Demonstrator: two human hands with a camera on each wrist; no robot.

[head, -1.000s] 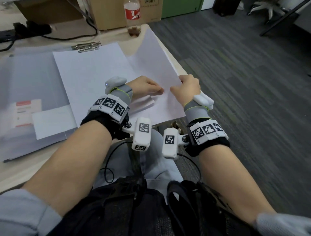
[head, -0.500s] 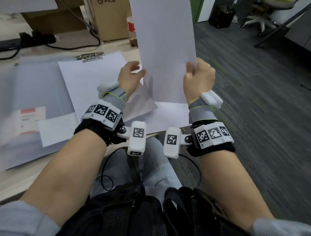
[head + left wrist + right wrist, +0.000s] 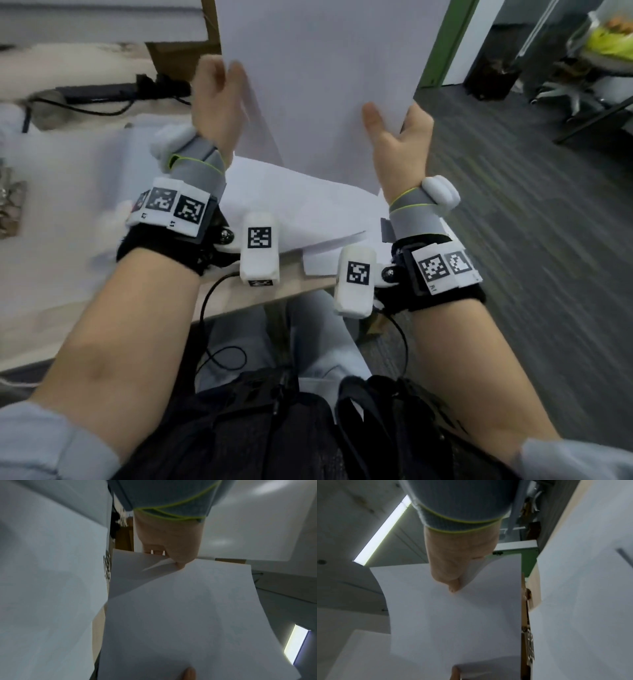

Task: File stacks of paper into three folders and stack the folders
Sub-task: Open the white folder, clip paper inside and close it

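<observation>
1. You are holding a stack of paper [image 3: 318, 85] upright above the surface [image 3: 239, 298], your left hand [image 3: 219, 102] pinching its left edge and your right hand [image 3: 399, 144] gripping its lower right corner, fingers clamped on the sheets.
2. More loose paper [image 3: 298, 212] is lying on the surface just below.
3. Judging from this, you are filing an early stack; no finished folder is showing, and the stacking is waiting.
</observation>
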